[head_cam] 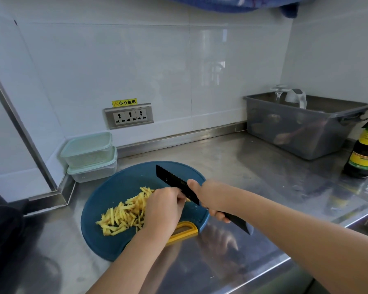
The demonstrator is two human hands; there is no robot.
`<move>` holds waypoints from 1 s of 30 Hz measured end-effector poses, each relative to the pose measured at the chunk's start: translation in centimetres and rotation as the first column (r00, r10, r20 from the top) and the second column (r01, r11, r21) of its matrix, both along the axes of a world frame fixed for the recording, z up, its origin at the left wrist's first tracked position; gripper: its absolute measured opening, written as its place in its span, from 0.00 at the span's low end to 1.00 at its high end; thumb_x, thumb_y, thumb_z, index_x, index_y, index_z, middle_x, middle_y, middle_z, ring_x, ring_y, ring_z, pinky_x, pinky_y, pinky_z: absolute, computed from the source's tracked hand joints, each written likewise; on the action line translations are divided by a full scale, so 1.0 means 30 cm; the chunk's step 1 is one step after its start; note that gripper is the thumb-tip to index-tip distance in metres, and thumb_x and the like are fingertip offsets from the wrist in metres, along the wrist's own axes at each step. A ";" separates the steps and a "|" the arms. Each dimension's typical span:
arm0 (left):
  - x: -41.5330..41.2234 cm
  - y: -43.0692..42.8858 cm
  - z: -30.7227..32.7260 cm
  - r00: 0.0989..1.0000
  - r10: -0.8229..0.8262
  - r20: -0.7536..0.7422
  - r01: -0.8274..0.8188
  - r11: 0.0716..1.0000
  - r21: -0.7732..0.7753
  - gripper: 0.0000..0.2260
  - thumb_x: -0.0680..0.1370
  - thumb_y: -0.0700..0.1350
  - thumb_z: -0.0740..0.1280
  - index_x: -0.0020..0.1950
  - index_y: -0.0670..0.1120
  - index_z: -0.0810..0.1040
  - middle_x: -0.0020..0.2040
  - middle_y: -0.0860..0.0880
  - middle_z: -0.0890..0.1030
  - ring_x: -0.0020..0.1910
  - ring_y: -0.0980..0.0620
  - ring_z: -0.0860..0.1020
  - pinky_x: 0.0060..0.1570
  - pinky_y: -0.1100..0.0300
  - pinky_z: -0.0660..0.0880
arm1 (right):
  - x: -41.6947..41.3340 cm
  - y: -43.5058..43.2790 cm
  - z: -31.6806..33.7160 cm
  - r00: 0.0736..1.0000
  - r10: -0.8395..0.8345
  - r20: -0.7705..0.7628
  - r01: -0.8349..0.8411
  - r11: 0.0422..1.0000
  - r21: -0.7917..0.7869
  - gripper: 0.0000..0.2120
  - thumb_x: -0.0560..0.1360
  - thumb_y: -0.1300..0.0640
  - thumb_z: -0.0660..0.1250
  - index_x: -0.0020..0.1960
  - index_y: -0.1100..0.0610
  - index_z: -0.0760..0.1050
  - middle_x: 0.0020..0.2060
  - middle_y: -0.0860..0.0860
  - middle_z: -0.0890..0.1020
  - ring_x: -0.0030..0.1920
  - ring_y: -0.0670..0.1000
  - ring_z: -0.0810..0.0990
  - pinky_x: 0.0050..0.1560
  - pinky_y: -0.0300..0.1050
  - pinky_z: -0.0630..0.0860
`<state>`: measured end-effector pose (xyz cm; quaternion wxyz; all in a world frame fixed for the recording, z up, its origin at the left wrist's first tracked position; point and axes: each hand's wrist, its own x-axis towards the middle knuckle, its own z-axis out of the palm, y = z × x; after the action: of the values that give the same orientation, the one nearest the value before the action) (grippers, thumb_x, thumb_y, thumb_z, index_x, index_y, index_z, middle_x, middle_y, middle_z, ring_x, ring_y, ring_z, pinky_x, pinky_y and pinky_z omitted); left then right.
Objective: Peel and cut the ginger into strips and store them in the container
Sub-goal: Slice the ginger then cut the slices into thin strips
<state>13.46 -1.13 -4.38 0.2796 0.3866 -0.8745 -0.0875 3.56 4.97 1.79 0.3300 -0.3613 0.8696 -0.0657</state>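
Observation:
A pile of yellow ginger strips (123,215) lies on a round blue cutting board (106,240) on the steel counter. My left hand (164,209) sits at the right end of the pile, fingers curled down on a last bit of ginger beside the blade. My right hand (208,198) grips the handle of a black knife (174,181), whose blade stands on the board against my left fingers. Two stacked clear containers with pale green lids (89,155) stand behind the board, at the wall corner.
A grey plastic bin (302,128) with a kettle in it stands at the back right. A dark sauce bottle (363,153) is at the right edge. A wall socket (129,116) is above the containers. A sink edge (357,219) lies at the right front.

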 end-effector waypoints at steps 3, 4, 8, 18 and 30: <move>0.001 -0.002 -0.003 1.000 0.005 0.005 -0.005 1.000 -0.007 0.09 0.79 0.49 0.64 0.55 0.52 0.82 0.49 0.55 0.84 0.47 0.56 0.80 0.45 0.68 0.71 | -0.023 0.046 -0.027 0.990 0.138 -0.005 -0.135 0.960 -0.246 0.24 0.84 0.43 0.44 0.36 0.55 0.62 0.31 0.55 0.70 0.28 0.52 0.70 0.32 0.44 0.70; 0.001 -0.001 -0.002 1.000 0.006 0.011 -0.005 1.000 -0.010 0.09 0.79 0.49 0.63 0.55 0.53 0.82 0.50 0.55 0.83 0.47 0.56 0.80 0.46 0.68 0.71 | -0.026 0.066 -0.028 0.989 0.148 0.005 -0.140 0.946 -0.291 0.23 0.84 0.43 0.44 0.36 0.55 0.62 0.31 0.54 0.71 0.28 0.51 0.70 0.31 0.44 0.70; 0.001 -0.005 0.000 1.000 0.002 0.012 -0.002 1.000 -0.012 0.09 0.79 0.49 0.63 0.56 0.53 0.82 0.50 0.56 0.83 0.48 0.57 0.80 0.45 0.69 0.71 | -0.013 0.072 -0.031 0.994 0.105 0.026 -0.093 0.955 -0.282 0.22 0.84 0.44 0.44 0.46 0.60 0.66 0.31 0.54 0.70 0.28 0.50 0.69 0.31 0.45 0.70; -0.001 0.004 0.007 1.000 -0.001 0.006 0.001 1.000 0.021 0.08 0.78 0.51 0.65 0.52 0.52 0.82 0.47 0.55 0.84 0.45 0.56 0.80 0.46 0.63 0.75 | 0.000 0.013 -0.033 0.998 0.058 -0.004 -0.058 0.991 -0.119 0.12 0.84 0.58 0.52 0.65 0.63 0.59 0.33 0.59 0.72 0.11 0.47 0.66 0.15 0.37 0.69; 0.006 -0.018 0.015 0.998 0.047 -0.036 -0.046 0.999 0.021 0.07 0.79 0.48 0.63 0.50 0.52 0.82 0.46 0.56 0.83 0.44 0.57 0.79 0.40 0.69 0.69 | -0.057 0.092 0.002 0.987 0.030 0.156 -0.017 0.996 -0.085 0.19 0.83 0.44 0.48 0.38 0.52 0.62 0.26 0.53 0.66 0.23 0.51 0.64 0.31 0.43 0.72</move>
<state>13.63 -1.68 -3.93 0.2935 0.4079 -0.8591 -0.0968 1.84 7.73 1.85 0.3828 -0.3787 0.8331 -0.1264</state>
